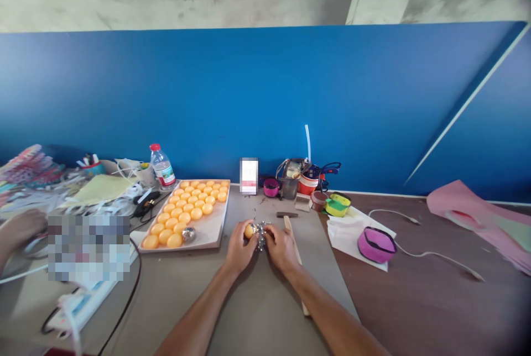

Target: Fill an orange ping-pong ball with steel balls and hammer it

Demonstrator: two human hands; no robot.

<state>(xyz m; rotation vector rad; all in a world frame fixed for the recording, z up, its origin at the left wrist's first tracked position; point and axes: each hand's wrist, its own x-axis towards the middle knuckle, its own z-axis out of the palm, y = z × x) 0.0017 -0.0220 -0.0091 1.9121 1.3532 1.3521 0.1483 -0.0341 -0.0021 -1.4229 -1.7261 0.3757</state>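
Observation:
My left hand [239,246] is closed round a small orange ball [249,230], held just above the grey mat [257,300]. My right hand [279,244] pinches a strip of shiny silver pieces [261,233] against the ball's right side. Both hands meet at the middle of the table. To the left lies a flat tray [211,229] filled with several rows of orange balls [188,209]. One ball covered in silver [188,234] rests at the tray's near edge.
A wooden stick [292,245] lies right of my hands. Behind stand a water bottle [162,167], small pots and a red cup [307,182]. A magenta pouch [375,244] lies on white paper at right; pink sheets [477,218] lie at far right. Another person's hand [20,229] rests at far left.

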